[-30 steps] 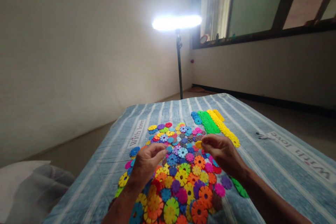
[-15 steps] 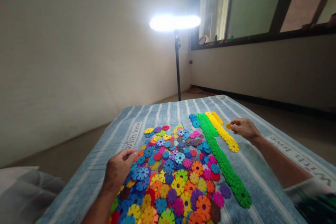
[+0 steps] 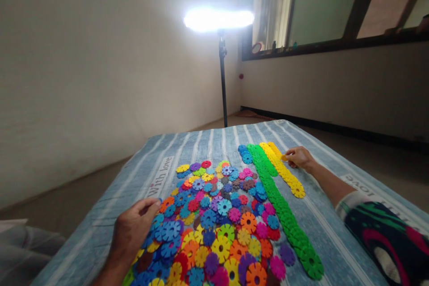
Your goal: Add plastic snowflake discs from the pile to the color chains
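The person's right hand (image 3: 299, 157) reaches out to the far right of the bed and pinches a small yellow-orange plastic flower-shaped disc (image 3: 284, 157) between thumb and fingertips. The disc sits just beside the far end of a long row of yellow interlocking discs (image 3: 288, 178), close to a shorter orange-yellow row (image 3: 275, 148) behind it. To the left of the yellow row, touching it near the top, a longer row of green discs (image 3: 284, 214) runs diagonally toward the camera. The left hand (image 3: 132, 230) lies palm down on the near left edge of a wide loose pile of multicoloured notched plastic discs (image 3: 221, 228), its fingers curled over some large blue discs (image 3: 170, 231); whether it grips one cannot be told. A few small blue discs (image 3: 244, 155) lie at the far end of the green row. Everything rests on a blue striped bedsheet (image 3: 335, 232) printed with the words "With love". The right arm wears a dark patterned sleeve (image 3: 385, 232). A bright lamp on a thin black stand (image 3: 217, 18) glows in the corner of the room beyond the bed.
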`<action>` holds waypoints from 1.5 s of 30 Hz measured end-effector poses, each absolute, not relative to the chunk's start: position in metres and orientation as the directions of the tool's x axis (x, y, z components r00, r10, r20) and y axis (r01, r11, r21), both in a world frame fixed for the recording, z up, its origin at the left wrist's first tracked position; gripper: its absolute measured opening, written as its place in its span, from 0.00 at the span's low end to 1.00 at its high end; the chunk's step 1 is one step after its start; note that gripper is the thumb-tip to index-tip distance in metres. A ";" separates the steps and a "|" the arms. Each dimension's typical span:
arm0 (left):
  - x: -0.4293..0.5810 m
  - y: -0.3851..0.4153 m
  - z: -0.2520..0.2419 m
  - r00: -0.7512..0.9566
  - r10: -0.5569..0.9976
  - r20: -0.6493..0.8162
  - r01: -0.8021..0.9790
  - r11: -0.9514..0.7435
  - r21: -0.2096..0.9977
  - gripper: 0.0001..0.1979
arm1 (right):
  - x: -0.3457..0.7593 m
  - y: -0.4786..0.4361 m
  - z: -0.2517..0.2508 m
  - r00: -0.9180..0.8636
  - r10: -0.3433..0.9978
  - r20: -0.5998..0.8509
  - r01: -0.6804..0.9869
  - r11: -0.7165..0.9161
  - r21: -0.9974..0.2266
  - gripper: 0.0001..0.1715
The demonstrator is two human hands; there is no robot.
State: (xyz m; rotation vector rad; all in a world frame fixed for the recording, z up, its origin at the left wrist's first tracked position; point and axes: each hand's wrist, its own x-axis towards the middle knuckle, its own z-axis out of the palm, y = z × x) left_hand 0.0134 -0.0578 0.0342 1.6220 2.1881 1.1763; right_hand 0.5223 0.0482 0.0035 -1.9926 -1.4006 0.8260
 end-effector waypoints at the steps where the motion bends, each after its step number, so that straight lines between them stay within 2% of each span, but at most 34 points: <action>1: 0.014 -0.058 0.035 -0.395 0.869 0.298 0.733 0.102 0.672 0.13 | 0.522 0.050 0.005 0.259 0.948 -0.186 0.601 -0.309 -0.737 0.18; 10: 0.019 -0.057 0.037 -0.418 0.855 0.307 0.736 0.120 0.666 0.13 | 0.521 0.058 0.010 0.251 0.934 -0.254 0.619 -0.356 -0.700 0.18; 19: 0.017 -0.057 0.034 -0.373 0.862 0.343 0.763 0.075 0.642 0.11 | 0.523 0.065 0.004 0.226 0.945 -0.234 0.691 -0.325 -0.645 0.18; 31: 0.020 -0.059 0.035 -0.395 0.869 0.298 0.742 0.110 0.662 0.12 | 0.522 0.064 0.004 0.231 0.952 -0.199 0.736 -0.305 -0.605 0.19; 39: 0.016 -0.059 0.031 -0.387 0.869 0.308 0.756 0.108 0.645 0.12 | 0.525 0.063 0.001 0.245 0.930 -0.274 0.788 -0.355 -0.503 0.15; 45: 0.016 -0.058 0.028 -0.371 0.867 0.333 0.759 0.077 0.647 0.12 | 0.528 0.067 -0.003 0.228 0.932 -0.281 0.810 -0.342 -0.476 0.16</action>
